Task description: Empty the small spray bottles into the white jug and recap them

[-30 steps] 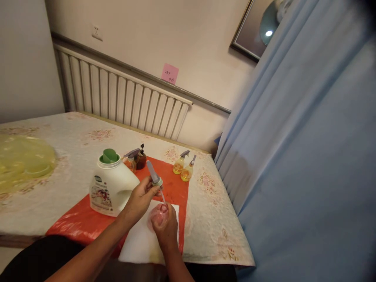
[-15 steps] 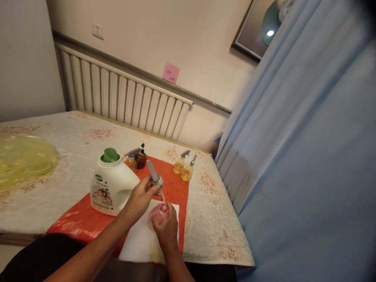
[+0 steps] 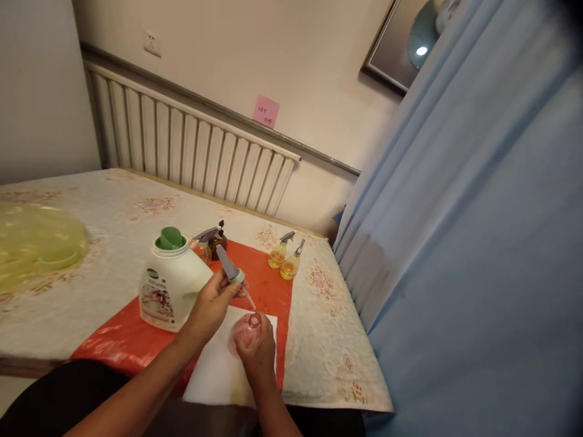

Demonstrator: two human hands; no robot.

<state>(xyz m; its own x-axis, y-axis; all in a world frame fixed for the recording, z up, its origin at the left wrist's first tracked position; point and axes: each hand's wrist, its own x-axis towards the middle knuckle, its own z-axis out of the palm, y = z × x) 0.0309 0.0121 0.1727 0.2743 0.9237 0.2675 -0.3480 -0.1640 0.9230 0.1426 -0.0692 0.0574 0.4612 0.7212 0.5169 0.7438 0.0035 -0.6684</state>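
Note:
Between the fingers of my left hand (image 3: 217, 298) is a grey spray nozzle (image 3: 230, 267), its thin clear tube (image 3: 248, 297) slanting down toward the bottle mouth. The tube's lower end is at or just above that mouth; I cannot tell whether it touches. My right hand (image 3: 259, 349) is closed around a small pink see-through bottle (image 3: 246, 332), which has no top on and stands over a white sheet (image 3: 214, 370). To the left of my hands stands a large white jug (image 3: 175, 288) with a green cup (image 3: 171, 238) in its open mouth.
Two spray bottles with yellow liquid (image 3: 290, 266) stand at the red mat's (image 3: 268, 291) far right corner. Behind the jug are an orange spray bottle (image 3: 202, 250) and a dark brown bottle (image 3: 219, 244). A yellow plastic bag (image 3: 40, 243) lies at left; a blue curtain (image 3: 464, 230) hangs at right.
My left hand has moved slightly up and left with the spray nozzle, drawing the tube up out of the pink bottle's neck. My right hand stays around the bottle.

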